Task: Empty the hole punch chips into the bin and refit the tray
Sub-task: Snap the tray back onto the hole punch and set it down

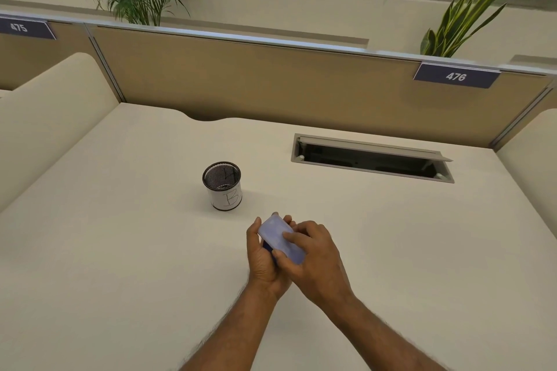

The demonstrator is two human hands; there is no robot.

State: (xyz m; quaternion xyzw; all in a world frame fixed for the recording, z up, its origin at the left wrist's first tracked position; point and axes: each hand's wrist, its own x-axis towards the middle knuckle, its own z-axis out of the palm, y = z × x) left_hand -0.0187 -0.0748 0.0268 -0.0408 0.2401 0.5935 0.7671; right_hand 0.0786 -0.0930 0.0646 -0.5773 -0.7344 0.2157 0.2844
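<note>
A small blue hole punch [278,235] is held above the desk in both hands, its pale lilac tray side facing up. My left hand [262,262] cups it from underneath, with the dark blue body showing between the fingers. My right hand [313,262] lies over it from the right, with thumb and fingers pressed on the pale tray. The bin is a small black mesh cup [223,185] with a white paper label marked "B". It stands upright on the desk just beyond and left of my hands.
The cream desk [120,250] has an open cable hatch [370,158] at the back right. A tan partition [271,81] with number plates 475 and 476 closes the far side, with plants behind it. Curved side panels flank the desk.
</note>
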